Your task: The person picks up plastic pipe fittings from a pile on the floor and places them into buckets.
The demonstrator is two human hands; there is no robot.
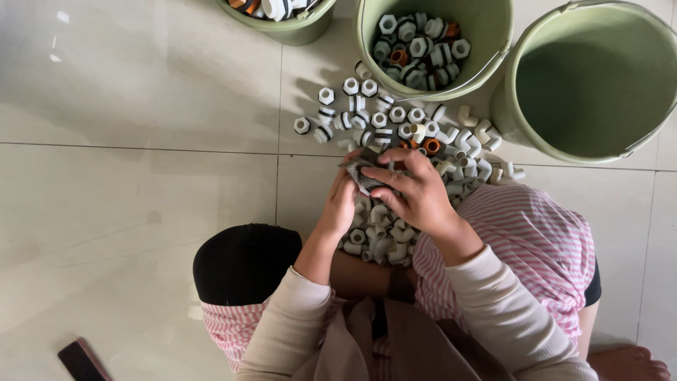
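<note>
Hands (381, 190) on small grey fitting (364, 176)

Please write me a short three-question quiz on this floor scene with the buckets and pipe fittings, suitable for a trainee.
1. True or false: the right green bucket holds fittings.
2. How many green buckets show? A) two B) three C) four
3. What do the left hand and right hand hold between them?

Key
1. False; it looks empty, while the middle bucket holds white hex fittings.
2. B; a third bucket sits at the top edge.
3. A small dark grey piece, too unclear to identify, above the pile of white elbow fittings.
</note>
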